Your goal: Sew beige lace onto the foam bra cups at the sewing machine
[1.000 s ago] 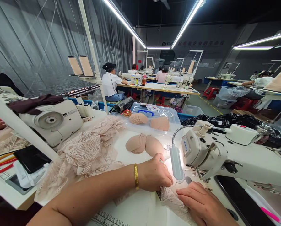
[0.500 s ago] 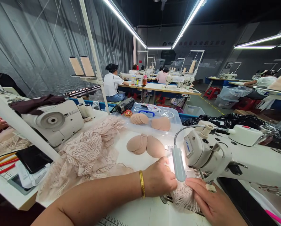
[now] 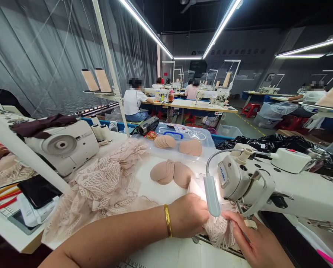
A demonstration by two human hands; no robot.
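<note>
My left hand (image 3: 189,216), with a gold bangle at the wrist, is closed on pale lace fabric (image 3: 218,230) in front of the sewing machine (image 3: 247,178). The fabric's upper part glows under the grey lamp (image 3: 211,195). My right hand (image 3: 248,230) rests at the fabric's right side, thumb and index finger close together at its edge. The lamp and machine head hide the needle area. Beige oval pads (image 3: 166,172) lie on the table behind my left hand.
A heap of lace (image 3: 105,178) covers the table's left. Behind the pads is a clear plastic box lid (image 3: 208,143) with more pads. A second machine (image 3: 63,145) and a thread stand pole (image 3: 110,56) stand left. People sit at machines farther back.
My left hand's fingers have drawn in, and a bright piece of fabric now stands up beside the lamp, overlapping the right pad. My right hand's fingers have bent slightly and shifted right.
</note>
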